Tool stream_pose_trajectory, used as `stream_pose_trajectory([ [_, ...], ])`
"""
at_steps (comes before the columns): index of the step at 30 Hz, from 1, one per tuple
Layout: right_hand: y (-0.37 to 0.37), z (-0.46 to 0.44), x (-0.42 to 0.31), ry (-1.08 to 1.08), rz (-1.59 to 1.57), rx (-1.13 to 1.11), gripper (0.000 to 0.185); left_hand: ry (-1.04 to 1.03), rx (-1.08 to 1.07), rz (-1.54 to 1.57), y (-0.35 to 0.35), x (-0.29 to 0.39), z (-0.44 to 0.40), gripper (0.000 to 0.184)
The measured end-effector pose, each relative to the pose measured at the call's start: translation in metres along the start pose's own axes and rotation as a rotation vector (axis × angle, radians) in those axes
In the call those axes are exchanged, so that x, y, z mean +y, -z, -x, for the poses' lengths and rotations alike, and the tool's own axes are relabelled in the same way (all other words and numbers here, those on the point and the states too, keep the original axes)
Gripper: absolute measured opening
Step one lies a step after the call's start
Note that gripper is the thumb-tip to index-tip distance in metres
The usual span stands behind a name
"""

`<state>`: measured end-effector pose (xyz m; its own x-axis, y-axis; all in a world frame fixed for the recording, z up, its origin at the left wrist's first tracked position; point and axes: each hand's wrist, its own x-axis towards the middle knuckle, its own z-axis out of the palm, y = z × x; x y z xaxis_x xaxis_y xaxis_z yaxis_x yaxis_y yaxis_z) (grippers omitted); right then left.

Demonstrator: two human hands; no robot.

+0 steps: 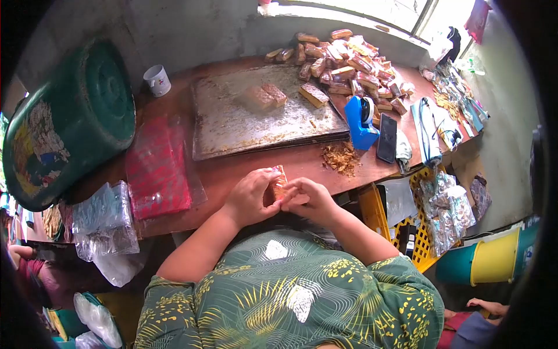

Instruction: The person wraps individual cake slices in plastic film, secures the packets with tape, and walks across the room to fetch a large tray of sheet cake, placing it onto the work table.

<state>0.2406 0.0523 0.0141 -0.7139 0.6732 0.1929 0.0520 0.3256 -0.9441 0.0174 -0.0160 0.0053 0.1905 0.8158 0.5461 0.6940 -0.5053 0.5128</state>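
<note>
Your left hand [253,195] is curved partly closed around a wrapped cake piece [279,181], fingers on its far left side and thumb toward its near end. Your right hand [308,200] is loosely curled, fingertips at the piece's near right side; whether they pinch it, you cannot tell. The piece is just above the near edge of the brown surface [224,174], between you and one metal tray [232,131]. Its long axis runs near to far, one end pointing away from you. Three cake pieces [314,95] sit on the tray, the leftmost blurred. Far right lies a pile of wrapped cakes [354,67], too many to count. Nearer are one blue tape dispenser [361,131] and one phone [387,138].
</note>
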Motion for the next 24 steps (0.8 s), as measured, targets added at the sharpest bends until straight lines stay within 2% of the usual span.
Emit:
stream_pose_trajectory([
  [4, -0.001, -0.026, -0.004, -0.082, 0.098, 0.059, 0.058, -0.084, 0.060, 0.001, 0.000, -0.001, -0.005, 0.061],
  [5, 0.000, -0.027, 0.013, -0.004, 0.114, 0.062, 0.063, -0.027, 0.037, 0.044, 0.001, -0.001, -0.008, 0.060],
  [8, -0.001, -0.030, 0.019, -0.143, -0.012, 0.052, 0.069, 0.199, -0.024, 0.178, 0.000, -0.001, -0.016, 0.058],
  [9, -0.002, -0.031, 0.022, -0.141, -0.131, 0.021, 0.084, 0.304, -0.044, 0.225, -0.005, -0.005, -0.023, 0.057],
  [10, 0.000, -0.033, 0.021, -0.061, 0.000, -0.012, 0.088, 0.407, -0.064, 0.274, -0.009, -0.011, -0.028, 0.057],
  [11, 0.004, -0.036, 0.019, 0.019, 0.132, -0.044, 0.092, 0.343, -0.038, 0.242, -0.015, -0.020, -0.031, 0.057],
  [12, 0.006, -0.039, 0.011, 0.099, 0.265, -0.077, 0.096, 0.377, -0.002, 0.249, -0.016, -0.022, -0.034, 0.057],
  [13, 0.008, -0.038, -0.002, -0.020, 0.230, -0.149, 0.106, 0.410, 0.034, 0.256, -0.016, -0.024, -0.036, 0.058],
  [15, 0.011, -0.043, -0.016, -0.095, 0.406, -0.230, 0.105, 0.442, 0.100, 0.305, -0.019, -0.033, -0.038, 0.055],
  [16, 0.015, -0.047, -0.020, -0.130, 0.497, -0.265, 0.105, 0.385, 0.130, 0.316, -0.016, -0.039, -0.036, 0.052],
  [17, 0.019, -0.049, -0.006, 0.017, 0.489, -0.282, 0.106, 0.323, 0.162, 0.325, -0.011, -0.044, -0.033, 0.049],
  [18, 0.022, -0.051, -0.034, -0.109, 0.526, -0.327, 0.090, 0.259, 0.192, 0.333, -0.005, -0.048, -0.030, 0.046],
  [20, 0.038, -0.061, -0.042, -0.058, 0.602, -0.451, 0.063, 0.336, 0.195, 0.315, 0.032, -0.041, -0.021, 0.035],
  [22, 0.066, -0.076, -0.031, -0.036, 0.496, -0.370, 0.036, 0.295, 0.288, 0.150, 0.068, -0.057, -0.007, 0.029],
  [23, 0.075, -0.084, -0.046, -0.013, 0.347, -0.218, 0.028, 0.283, 0.340, 0.047, 0.090, -0.064, 0.000, 0.028],
  [24, 0.085, -0.091, -0.048, -0.076, 0.430, 0.136, 0.019, 0.274, 0.390, -0.054, 0.110, -0.073, 0.007, 0.026],
])
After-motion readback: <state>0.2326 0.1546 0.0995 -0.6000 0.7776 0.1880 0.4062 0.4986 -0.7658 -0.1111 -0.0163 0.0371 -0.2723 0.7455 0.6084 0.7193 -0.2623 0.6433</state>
